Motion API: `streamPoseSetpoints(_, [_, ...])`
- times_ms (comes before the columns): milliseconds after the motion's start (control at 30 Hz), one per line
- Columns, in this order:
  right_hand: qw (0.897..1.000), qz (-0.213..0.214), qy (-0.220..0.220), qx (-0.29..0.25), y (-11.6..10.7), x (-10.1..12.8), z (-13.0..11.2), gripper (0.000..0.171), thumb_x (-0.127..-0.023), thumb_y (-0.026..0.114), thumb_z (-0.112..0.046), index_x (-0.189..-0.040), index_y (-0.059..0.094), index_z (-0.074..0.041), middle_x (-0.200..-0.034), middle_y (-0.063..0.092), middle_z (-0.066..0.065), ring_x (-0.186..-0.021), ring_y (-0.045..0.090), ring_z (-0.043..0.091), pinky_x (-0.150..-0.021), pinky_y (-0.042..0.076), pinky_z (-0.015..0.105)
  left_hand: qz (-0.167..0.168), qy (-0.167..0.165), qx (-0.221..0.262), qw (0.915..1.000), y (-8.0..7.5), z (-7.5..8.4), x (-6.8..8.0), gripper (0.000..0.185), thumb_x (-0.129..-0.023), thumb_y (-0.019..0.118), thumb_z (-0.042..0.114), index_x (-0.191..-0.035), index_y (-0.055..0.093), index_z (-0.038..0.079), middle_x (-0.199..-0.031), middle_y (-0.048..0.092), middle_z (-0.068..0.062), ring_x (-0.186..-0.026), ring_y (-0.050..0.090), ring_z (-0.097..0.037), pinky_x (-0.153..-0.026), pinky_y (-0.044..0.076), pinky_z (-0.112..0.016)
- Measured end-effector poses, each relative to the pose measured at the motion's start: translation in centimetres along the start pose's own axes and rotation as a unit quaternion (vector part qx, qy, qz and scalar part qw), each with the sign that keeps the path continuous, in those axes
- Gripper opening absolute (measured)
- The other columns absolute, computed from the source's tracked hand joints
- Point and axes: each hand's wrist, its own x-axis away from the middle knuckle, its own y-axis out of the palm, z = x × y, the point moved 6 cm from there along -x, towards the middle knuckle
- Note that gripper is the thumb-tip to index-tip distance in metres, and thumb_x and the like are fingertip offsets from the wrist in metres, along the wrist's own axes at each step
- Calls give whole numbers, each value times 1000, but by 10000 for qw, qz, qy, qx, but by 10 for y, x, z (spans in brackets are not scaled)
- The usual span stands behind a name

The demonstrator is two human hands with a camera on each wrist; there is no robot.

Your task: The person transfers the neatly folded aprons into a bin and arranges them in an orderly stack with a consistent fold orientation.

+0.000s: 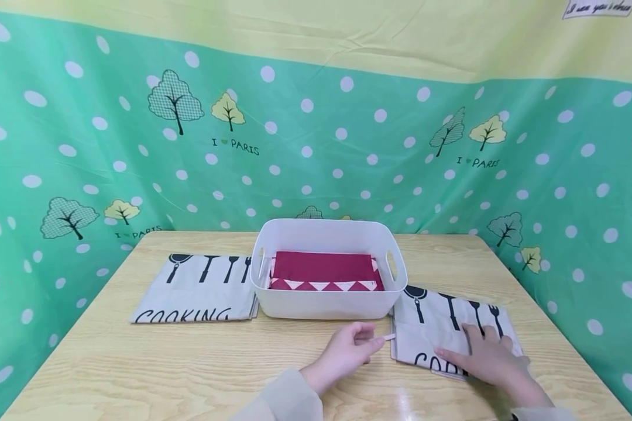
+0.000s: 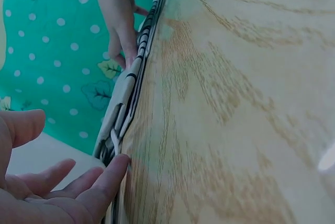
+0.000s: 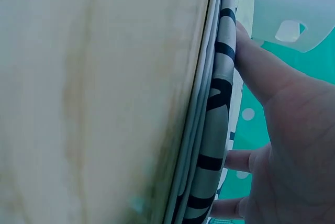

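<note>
— Right hand (image 1: 492, 356) lies nearest, flat on the folded cloth (image 1: 450, 327) at the near right of the table (image 1: 189, 362). Fingers straight, pressing down, gripping nothing. Right wrist view confirms: fingers (image 3: 256, 62) spread on the top layer of the stack.

— And the left hand (image 1: 350, 348)?

— Loosely curled beside the cloth's left edge, fingertips (image 2: 112, 174) touching a small white tab that sticks out there. Touching or pinching, I cannot tell; it looks relaxed, nothing lifted.

— Where does the cloth sit against the rest?

— Just right of the white basket (image 1: 329, 304), far corner close to its wall. A red cloth (image 1: 323, 272) already lies inside. Second printed cloth (image 1: 197, 289) lies left of the basket, well apart.

— Risk from here?

— My judgement: the layers are loose at the edge. Lifting by the tab alone would let the fold fall open. Sliding under a flat palm could bunch the top layer, or nudge the basket.
</note>
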Motion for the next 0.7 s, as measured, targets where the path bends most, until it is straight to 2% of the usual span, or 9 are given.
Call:
streamPoseSetpoints(167, [9999, -125, 51, -2, 3, 3, 0, 121, -71, 48, -91, -144, 37, 4, -134, 31, 45, -115, 34, 69, -80, 29, 89, 0, 4, 60, 10000, 4, 1, 1, 44, -92, 69, 16, -126, 58, -10, -124, 63, -24, -107, 65, -32, -77, 60, -35])
streamPoseSetpoints(400, [9998, -187, 102, -11, 4, 6, 1, 120, -70, 50, -91, -145, 37, 2, -134, 30, 44, -115, 32, 69, -80, 27, 90, -119, 191, -9, 9997, 11, 0, 1, 44, -91, 70, 17, -125, 59, -9, -124, 64, -24, -108, 66, -34, -79, 60, -34])
streamPoseSetpoints(700, [9988, -290, 58, -381, -9, 3, 15, 111, -70, 64, -82, -140, 47, 2, -132, 32, 45, -113, 37, 66, -82, 35, 83, -229, 233, -77, 9994, 16, 2, -3, 46, -91, 70, 19, -127, 58, -8, -126, 63, -23, -109, 66, -32, -79, 60, -31])
